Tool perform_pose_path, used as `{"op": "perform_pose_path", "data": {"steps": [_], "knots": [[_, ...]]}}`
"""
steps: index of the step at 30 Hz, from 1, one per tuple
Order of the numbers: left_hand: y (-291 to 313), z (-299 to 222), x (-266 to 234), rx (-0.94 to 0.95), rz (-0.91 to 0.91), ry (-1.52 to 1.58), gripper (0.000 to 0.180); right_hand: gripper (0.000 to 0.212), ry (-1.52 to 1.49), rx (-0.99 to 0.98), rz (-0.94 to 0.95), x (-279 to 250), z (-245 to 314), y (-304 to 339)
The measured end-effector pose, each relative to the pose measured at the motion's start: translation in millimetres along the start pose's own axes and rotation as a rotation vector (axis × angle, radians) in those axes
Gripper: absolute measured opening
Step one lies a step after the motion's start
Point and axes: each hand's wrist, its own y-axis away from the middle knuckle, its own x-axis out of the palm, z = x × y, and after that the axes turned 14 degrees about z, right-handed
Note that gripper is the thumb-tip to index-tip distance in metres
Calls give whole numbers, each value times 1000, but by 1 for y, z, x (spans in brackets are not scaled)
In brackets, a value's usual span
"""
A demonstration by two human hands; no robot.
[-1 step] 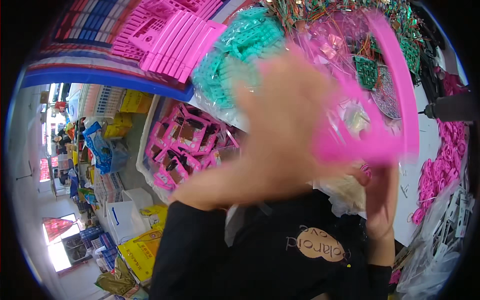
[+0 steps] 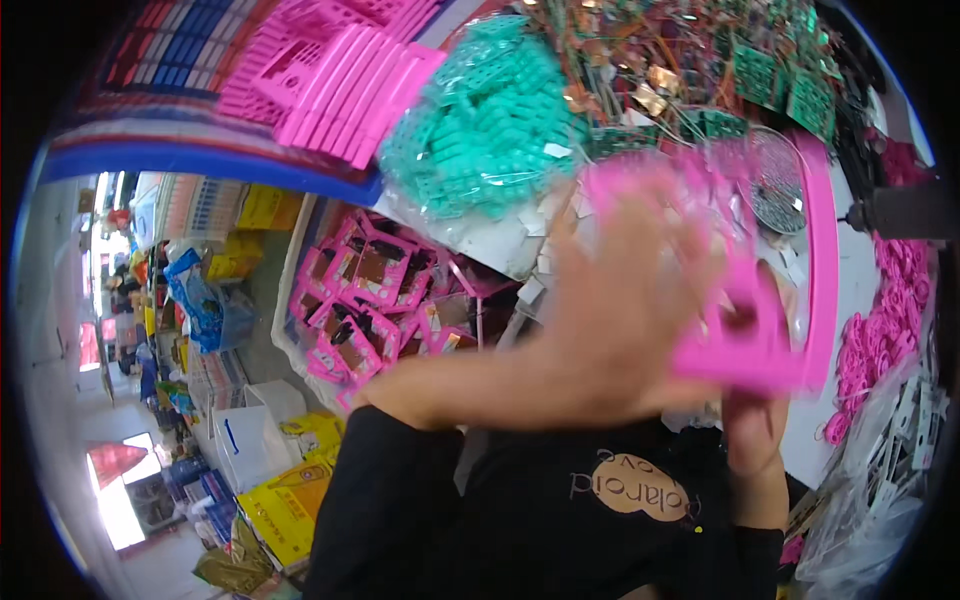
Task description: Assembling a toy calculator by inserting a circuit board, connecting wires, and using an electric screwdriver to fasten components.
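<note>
A pink plastic frame point(image 2: 822, 270) with a long straight side rail is held over the table, right of centre, smeared by motion. My right hand point(image 2: 755, 430) grips its near edge, thumb and fingers round it. My left hand point(image 2: 615, 310) reaches across the frame's left part. Its fingers are blurred near the far pink edge, so whether they grip it cannot be told. Small white square pieces point(image 2: 532, 290) lie on the table beside and beneath the left hand. Behind the frame sits a round metal dish point(image 2: 775, 190) of tiny parts.
Teal plastic parts in a clear bag point(image 2: 490, 130) and stacked pink shells point(image 2: 350, 95) stand at the far left. Green circuit boards point(image 2: 760, 75) with wires pile up behind. A bin of pink assemblies point(image 2: 375, 265) is left, pink loops point(image 2: 890, 320) right, beside a dark tool point(image 2: 905, 213).
Both the pink frame and my left hand have moved nearer to me, the hand also slightly right. More white squares and the teal bag now show. My right hand keeps its hold on the frame.
</note>
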Motion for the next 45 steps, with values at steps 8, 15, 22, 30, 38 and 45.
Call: {"op": "perform_pose_path", "data": {"steps": [8,15,22,30,38,45], "knots": [[39,-73,85,-555,745,1572,84,58,-68,401,228,-67,37,44],[24,-57,97,-627,349,1530,72,27,1132,221,-592,-218,147,102],[6,-73,121,-510,316,1572,78,38,2093,1323,-987,-357,168,143],[6,-62,119,-581,428,1728,87,31,1933,964,-1152,-338,252,192],[6,-72,124,-540,422,1745,89,44,2113,1020,-707,-383,212,236],[17,-63,117,-553,469,1767,86,31,2358,1344,-952,-356,230,190]]}}
